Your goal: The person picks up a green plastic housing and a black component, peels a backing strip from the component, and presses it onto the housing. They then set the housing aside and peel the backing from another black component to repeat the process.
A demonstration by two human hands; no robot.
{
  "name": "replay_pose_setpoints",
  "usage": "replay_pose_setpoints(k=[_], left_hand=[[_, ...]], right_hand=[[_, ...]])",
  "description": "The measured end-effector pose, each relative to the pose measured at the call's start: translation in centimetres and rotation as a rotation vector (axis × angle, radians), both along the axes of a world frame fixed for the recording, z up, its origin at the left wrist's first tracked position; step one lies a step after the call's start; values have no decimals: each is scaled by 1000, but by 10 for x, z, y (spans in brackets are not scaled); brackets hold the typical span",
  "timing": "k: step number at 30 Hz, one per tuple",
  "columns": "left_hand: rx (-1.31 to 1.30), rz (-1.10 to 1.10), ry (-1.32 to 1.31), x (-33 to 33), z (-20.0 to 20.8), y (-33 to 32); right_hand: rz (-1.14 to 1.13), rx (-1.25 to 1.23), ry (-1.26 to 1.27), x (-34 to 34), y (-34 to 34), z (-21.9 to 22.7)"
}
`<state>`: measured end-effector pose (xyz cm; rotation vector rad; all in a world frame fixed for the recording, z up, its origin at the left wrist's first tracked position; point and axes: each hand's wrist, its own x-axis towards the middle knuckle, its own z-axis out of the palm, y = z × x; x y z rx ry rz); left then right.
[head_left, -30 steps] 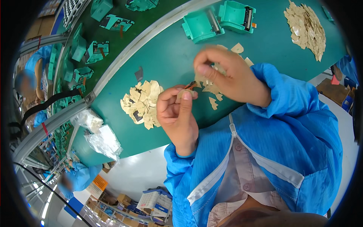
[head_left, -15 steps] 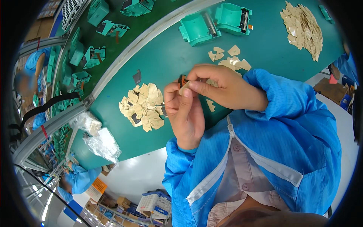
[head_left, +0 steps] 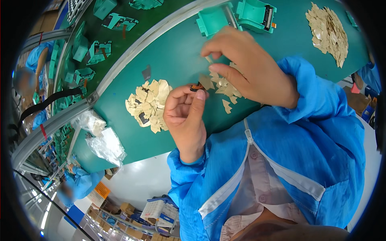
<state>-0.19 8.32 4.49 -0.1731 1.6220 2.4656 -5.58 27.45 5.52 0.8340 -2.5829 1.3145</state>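
Between thumb and fingers, my left hand pinches a small black-and-orange part. A brownish-grey flap shows beside the part's end; whether it is joined to it I cannot tell. My right hand, blurred by motion, is lifted away to the upper right with a small cream paper piece at its fingertips. Below it lie scattered cream paper pieces, partly hidden by the hand. Left of my left hand is a heap of cream pieces with dark bits among them.
Two green plastic housings stand at the far side of the green table. A larger cream heap lies far right. Clear plastic bags lie at the left. Beyond a metal rail are more green housings; other people work at left.
My right hand has pulled away from the left, up and to the right, carrying a small cream piece. My left hand keeps the black-and-orange part and has shifted slightly left.
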Motion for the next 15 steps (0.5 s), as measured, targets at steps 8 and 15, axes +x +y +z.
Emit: replay_pose_setpoints(k=[8,15], left_hand=[[51,196,46,1,-4,18],[-50,291,91,7,-5,27]], right_hand=[[-145,-380,-183,28,-23,-13],[-182,-268,1,27,-24,-20]])
